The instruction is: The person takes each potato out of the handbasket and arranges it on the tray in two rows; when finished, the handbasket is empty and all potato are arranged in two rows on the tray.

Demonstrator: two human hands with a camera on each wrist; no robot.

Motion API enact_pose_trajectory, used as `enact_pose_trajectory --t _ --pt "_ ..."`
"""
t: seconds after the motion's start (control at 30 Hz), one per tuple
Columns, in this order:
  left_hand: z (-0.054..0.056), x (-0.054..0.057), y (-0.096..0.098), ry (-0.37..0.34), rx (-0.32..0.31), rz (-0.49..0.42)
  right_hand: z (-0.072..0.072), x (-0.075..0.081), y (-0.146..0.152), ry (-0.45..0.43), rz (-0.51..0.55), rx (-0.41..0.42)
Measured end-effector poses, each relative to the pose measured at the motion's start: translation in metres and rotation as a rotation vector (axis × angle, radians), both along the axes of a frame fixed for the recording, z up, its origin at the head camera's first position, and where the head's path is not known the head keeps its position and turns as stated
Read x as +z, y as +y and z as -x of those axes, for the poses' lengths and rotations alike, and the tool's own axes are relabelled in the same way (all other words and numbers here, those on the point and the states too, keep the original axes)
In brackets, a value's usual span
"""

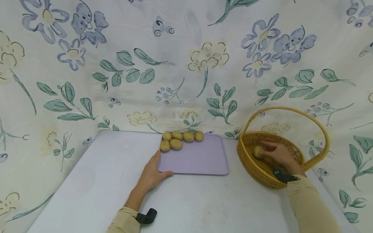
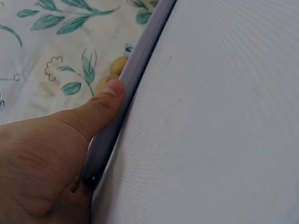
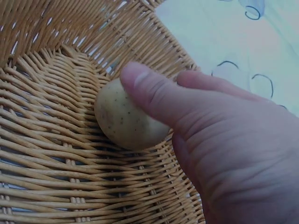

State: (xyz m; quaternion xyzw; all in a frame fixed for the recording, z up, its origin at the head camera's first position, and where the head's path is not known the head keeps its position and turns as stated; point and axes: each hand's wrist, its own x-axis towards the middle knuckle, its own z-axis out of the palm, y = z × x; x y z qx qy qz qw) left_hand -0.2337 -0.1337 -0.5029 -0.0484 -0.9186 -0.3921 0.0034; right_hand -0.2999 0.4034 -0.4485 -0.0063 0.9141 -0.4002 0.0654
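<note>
In the basket (image 1: pixel 256 168), my right hand (image 1: pixel 278 154) holds a potato (image 3: pixel 126 114) between thumb and fingers. The right wrist view shows the thumb over the potato's top, with woven wicker behind it; the fingers on the far side are mostly hidden. My left hand (image 1: pixel 151 174) rests at the near left corner of a lilac tray (image 1: pixel 201 158), its thumb along the front rim and its fingers spread along the left side. Several potatoes (image 1: pixel 176 144) lie grouped in the tray's far left corner.
The basket's tall arched handle (image 1: pixel 291 108) rises over the right forearm. Tray and basket stand apart on a white table (image 1: pixel 204 204). A floral-print cloth (image 1: pixel 180 64) hangs right behind the table.
</note>
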Motion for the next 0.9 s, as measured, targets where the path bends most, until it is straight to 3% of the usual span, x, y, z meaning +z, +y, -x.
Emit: enact_pose_trajectory --t 0.3,0.9 --pt "-0.0015 0.0036 0.0010 -0.004 0.007 -0.010 0.0041 -0.0074 0.0009 -0.040 0.031 0.011" --pt "-0.0008 0.0046 0.0016 0.001 0.000 0.018 0.0062 -0.0046 0.0025 -0.019 -0.072 0.067"
